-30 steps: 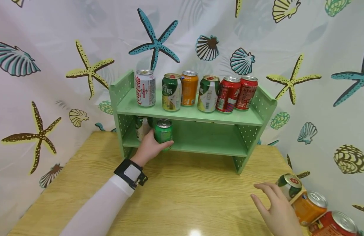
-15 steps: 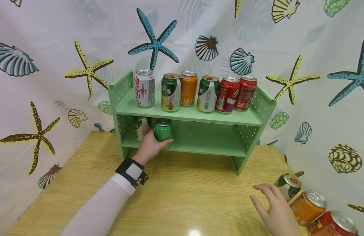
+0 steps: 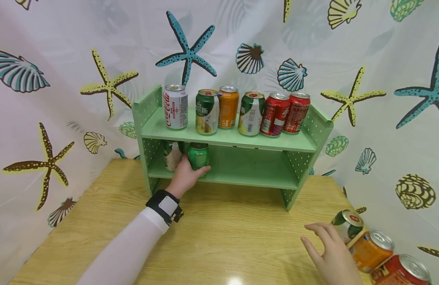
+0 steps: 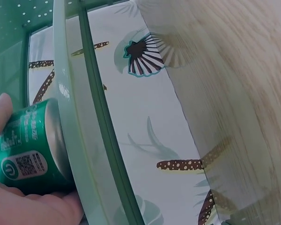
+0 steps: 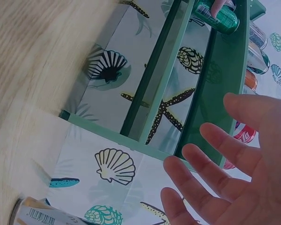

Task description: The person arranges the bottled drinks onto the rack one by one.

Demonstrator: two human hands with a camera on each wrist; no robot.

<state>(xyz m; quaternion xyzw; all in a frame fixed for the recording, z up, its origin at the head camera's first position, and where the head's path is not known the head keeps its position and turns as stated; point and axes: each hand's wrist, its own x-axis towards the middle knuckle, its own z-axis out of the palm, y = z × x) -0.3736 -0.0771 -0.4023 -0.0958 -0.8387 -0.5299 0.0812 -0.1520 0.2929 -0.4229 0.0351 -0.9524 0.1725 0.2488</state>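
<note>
My left hand (image 3: pixel 185 174) grips a green soda can (image 3: pixel 199 155) on the lower level of the green two-tier shelf (image 3: pixel 241 180). In the left wrist view, the thumb and fingers curl round that can (image 4: pixel 25 154) beside the shelf's front edge. Just left of it stands a green-and-white can (image 3: pixel 172 155), partly hidden by the hand. My right hand (image 3: pixel 331 251) hovers at the lower right, holding nothing. Its fingers are spread and loosely bent in the right wrist view. Nearest to it is another green-and-white can (image 3: pixel 347 226).
Along the upper level stand a white Coca-Cola can (image 3: pixel 175 107), an orange can (image 3: pixel 228 107), and several green and red ones. An orange can (image 3: pixel 372 250) and a red can (image 3: pixel 401 271) stand at the table's right. A patterned curtain (image 3: pixel 219 23) hangs behind.
My left hand has pushed the green can slightly back and right, so its lid now lies in shadow under the upper level. My right hand has stayed nearly still.
</note>
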